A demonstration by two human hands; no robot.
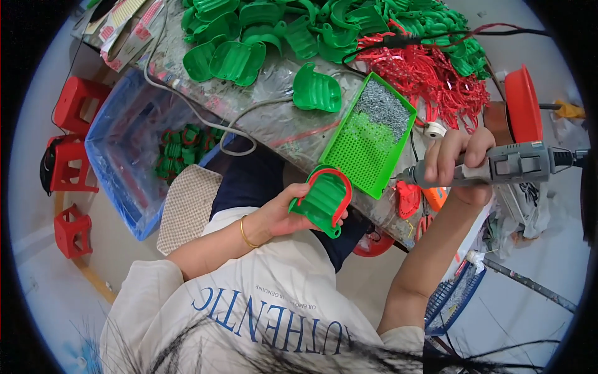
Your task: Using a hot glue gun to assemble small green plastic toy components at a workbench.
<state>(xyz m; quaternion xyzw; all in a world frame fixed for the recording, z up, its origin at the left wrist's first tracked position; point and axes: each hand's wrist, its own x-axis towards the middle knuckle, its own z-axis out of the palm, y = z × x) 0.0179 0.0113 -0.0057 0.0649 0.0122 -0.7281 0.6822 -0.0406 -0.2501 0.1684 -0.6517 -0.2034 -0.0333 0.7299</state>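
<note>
Just above the lap, the left hand (281, 213) pinches a curved green plastic part (321, 202) edged with a red U-shaped strip (347, 190), thumb on its near side; to its right, the right hand (460, 161) is wrapped around a grey electric screwdriver (514, 164), its tip pointing left near the edge of a green perforated tray (349, 156); small metal screws (386, 103) fill the tray's far end; beside it on the workbench (274, 134) lies a loose green part (316, 90); beyond are heaped red cords (430, 78); at left stands a plastic-lined blue crate (118, 146) holding red-and-green pieces (184, 149).
</note>
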